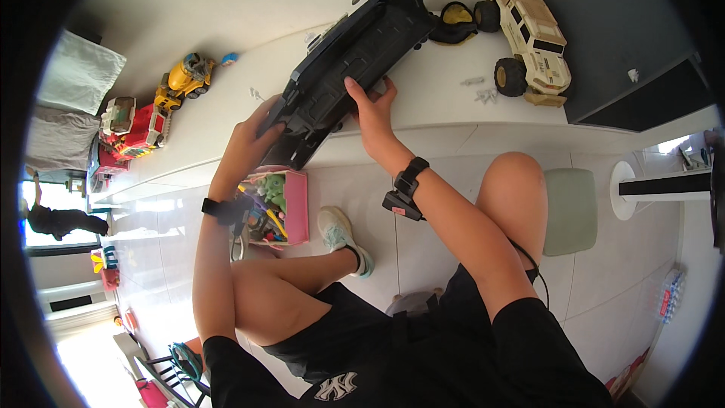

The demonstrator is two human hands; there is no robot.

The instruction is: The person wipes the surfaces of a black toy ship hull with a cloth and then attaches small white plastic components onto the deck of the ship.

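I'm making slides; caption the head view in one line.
Left hand and right hand hold a black plastic piece, a beige truck to its right.

Black short-sleeved shirt (453, 366) with white emblem (336, 387); beyond the shirt, black wristbands (411, 173), black shorts (321, 325) and one pale sneaker (331, 228).

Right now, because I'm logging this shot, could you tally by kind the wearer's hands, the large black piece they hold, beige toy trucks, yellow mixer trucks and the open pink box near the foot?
Left hand plus right hand: 2
Large black plastic piece: 1
Beige toy truck: 1
Yellow mixer truck: 1
Open pink box: 1
Total: 6
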